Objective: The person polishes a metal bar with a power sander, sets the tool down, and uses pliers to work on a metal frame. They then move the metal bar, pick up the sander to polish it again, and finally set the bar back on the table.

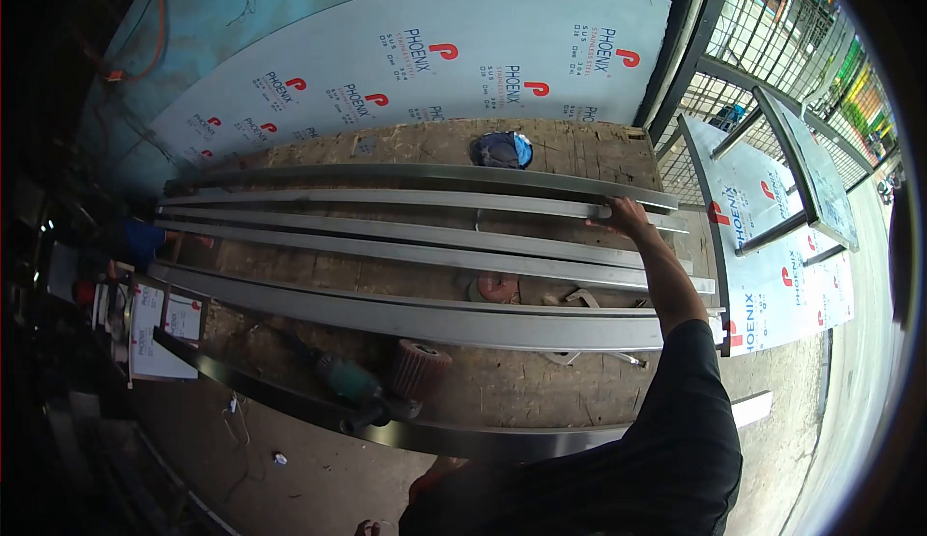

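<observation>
Where the slim metal bar (435, 199) nears its end, my right hand (628, 217) grasps it from above.
Laid lengthwise over the wooden bench (599, 150) among other bars (531, 328), it is probably borne from below, leaving me to steady it; my arm (671, 280) stretches forward. Whether my left hand holds anything, I cannot tell.

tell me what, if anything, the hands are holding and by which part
The right hand grips a long metal bar near its right end; what the left hand holds, if anything, cannot be told.
</observation>
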`<state>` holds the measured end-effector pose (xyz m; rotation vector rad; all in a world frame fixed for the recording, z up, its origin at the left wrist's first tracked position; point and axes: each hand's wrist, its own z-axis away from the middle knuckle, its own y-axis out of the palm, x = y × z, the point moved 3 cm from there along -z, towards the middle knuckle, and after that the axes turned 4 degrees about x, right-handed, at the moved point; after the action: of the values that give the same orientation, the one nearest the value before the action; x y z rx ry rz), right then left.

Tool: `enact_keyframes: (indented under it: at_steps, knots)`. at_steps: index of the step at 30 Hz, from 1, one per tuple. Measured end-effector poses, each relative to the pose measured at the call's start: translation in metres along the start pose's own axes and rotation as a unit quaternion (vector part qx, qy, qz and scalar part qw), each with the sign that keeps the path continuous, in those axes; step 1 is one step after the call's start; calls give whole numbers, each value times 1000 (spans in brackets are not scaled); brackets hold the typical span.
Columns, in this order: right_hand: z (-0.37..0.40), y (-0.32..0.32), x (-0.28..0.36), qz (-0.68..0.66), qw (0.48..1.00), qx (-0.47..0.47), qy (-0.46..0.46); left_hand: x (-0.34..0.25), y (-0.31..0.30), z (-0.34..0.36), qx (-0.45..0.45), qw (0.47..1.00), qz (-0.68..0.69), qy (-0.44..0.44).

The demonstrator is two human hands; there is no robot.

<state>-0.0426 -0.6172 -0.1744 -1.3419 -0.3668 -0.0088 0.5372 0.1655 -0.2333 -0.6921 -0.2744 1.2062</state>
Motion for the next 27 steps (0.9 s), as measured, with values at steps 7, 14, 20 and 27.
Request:
enact_keyframes:
  at_steps: [7, 14, 20, 27]
  knots:
    - [9, 8, 1, 48, 995, -79, -28, 13, -2, -9, -4, 1000, -5, 15]
    - [46, 5, 35, 200, 928, -294, -115, 26, 5, -13, 14, 999, 29, 30]
    - [54, 24, 62, -29, 998, 41, -27, 0, 12, 11, 33, 989, -55, 135]
    - [30, 29, 58, -15, 995, 89, 44, -50, -9, 35, 64, 996, -9, 53]
